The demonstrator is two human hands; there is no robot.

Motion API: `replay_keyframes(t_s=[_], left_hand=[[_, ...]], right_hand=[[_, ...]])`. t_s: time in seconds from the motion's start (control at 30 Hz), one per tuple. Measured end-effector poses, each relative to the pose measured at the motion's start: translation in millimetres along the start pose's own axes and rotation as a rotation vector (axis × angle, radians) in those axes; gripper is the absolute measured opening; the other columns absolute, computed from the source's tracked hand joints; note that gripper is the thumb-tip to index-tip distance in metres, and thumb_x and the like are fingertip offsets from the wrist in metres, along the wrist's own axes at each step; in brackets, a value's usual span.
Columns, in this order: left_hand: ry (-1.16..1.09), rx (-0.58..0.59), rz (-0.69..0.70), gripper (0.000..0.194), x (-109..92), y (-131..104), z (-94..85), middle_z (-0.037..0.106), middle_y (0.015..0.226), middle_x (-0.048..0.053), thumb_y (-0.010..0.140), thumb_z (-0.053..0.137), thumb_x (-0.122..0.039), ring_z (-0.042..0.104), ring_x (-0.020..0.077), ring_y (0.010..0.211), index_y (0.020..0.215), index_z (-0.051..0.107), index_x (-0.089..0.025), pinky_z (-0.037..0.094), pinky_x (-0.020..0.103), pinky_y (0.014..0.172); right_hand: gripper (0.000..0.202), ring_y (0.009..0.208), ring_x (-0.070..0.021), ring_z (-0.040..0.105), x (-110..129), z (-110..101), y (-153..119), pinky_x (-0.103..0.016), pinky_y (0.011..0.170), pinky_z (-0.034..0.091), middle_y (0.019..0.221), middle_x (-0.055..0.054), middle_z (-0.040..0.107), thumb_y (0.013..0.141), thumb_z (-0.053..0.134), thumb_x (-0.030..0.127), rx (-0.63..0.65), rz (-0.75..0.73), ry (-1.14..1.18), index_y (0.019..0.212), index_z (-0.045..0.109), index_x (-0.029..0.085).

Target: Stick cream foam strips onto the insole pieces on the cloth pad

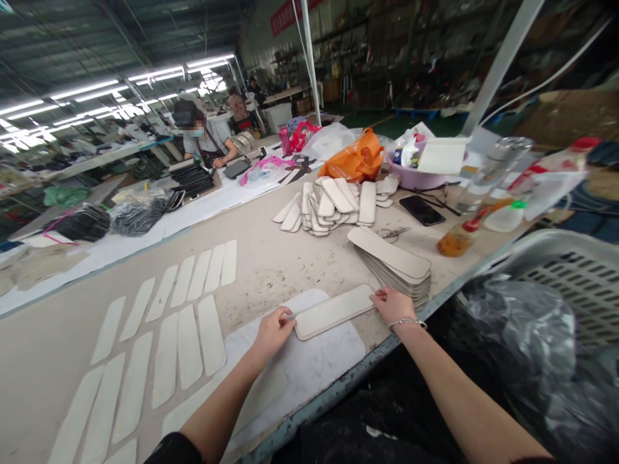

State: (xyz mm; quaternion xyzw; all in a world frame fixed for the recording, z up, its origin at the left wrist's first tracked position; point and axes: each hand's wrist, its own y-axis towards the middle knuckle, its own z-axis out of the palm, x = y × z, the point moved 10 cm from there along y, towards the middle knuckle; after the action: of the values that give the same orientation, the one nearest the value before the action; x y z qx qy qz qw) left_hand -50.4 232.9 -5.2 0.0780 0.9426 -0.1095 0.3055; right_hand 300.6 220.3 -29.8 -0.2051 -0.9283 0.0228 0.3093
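Observation:
A long off-white strip with rounded ends (333, 314) lies over a white sheet (309, 367) near the table's front edge. My left hand (275, 330) pinches its left end, and my right hand (391, 305) has the right end between thumb and fingers. What looks like a second layer shows along the strip's lower edge. Just beyond my right hand stands a fanned stack of similar strips (391, 258). To the left, several single pale strips (164, 348) are laid out in rows.
Behind the stack are scissors (393, 232), a heap of smaller pieces (333, 203), a black phone (422, 211) and a glue bottle (459, 237). An orange bag (355, 158) and a purple basin (425, 174) stand farther back. A grey plastic basket (556, 270) adjoins the right edge. A co-worker (206, 138) sits across.

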Motion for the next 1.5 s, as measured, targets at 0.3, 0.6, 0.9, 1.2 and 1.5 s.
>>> replay_keyframes(t_s=[0.3,0.6,0.9,1.2,1.5], left_hand=[[0.056,0.178,0.568,0.029,-35.7,-22.9,12.8,0.067,0.106,0.008,0.093,0.043,-0.029,0.062,0.0173,0.097,0.099,0.07,-0.022,0.05,0.032,0.089],[0.045,0.198,0.608,0.029,-36.0,-22.8,16.1,0.068,0.106,0.009,0.094,0.042,-0.028,0.063,0.0174,0.098,0.103,0.069,-0.023,0.052,0.031,0.089],[0.119,0.183,0.631,0.028,-31.2,-23.7,20.2,0.068,0.108,0.008,0.093,0.043,-0.026,0.063,0.0175,0.1,0.106,0.068,-0.024,0.051,0.03,0.092],[0.22,-0.001,0.816,0.025,-36.9,-35.6,13.7,0.068,0.106,0.007,0.093,0.045,-0.021,0.065,0.0149,0.097,0.106,0.067,-0.02,0.055,0.027,0.087],[0.28,0.062,0.798,0.025,-39.7,-35.1,19.0,0.067,0.109,0.008,0.094,0.043,-0.02,0.064,0.0157,0.099,0.107,0.065,-0.02,0.054,0.028,0.088]], right_hand=[[0.012,0.076,-0.0186,0.065,-0.6,2.0,1.5,-0.027,0.071,0.043,0.075,-0.003,0.071,0.079,0.062,0.029,0.021,0.008,0.019,0.083,0.065,0.018],[0.012,0.081,-0.0202,0.066,3.0,1.9,4.4,-0.028,0.073,0.044,0.081,-0.005,0.072,0.079,0.059,0.025,-0.005,0.01,-0.052,0.083,0.068,0.019],[0.019,0.084,-0.0231,0.065,8.7,1.3,3.5,-0.03,0.073,0.044,0.085,-0.01,0.071,0.082,0.052,0.026,0.017,-0.003,-0.139,0.086,0.068,0.017],[0.022,0.085,-0.024,0.066,15.5,2.3,1.2,-0.031,0.073,0.045,0.086,-0.013,0.07,0.086,0.046,0.025,0.046,0.0,-0.229,0.09,0.065,0.015],[0.021,0.085,-0.025,0.066,20.9,4.8,-0.5,-0.032,0.072,0.045,0.085,-0.015,0.069,0.089,0.043,0.023,0.047,-0.017,-0.289,0.093,0.061,0.011]])
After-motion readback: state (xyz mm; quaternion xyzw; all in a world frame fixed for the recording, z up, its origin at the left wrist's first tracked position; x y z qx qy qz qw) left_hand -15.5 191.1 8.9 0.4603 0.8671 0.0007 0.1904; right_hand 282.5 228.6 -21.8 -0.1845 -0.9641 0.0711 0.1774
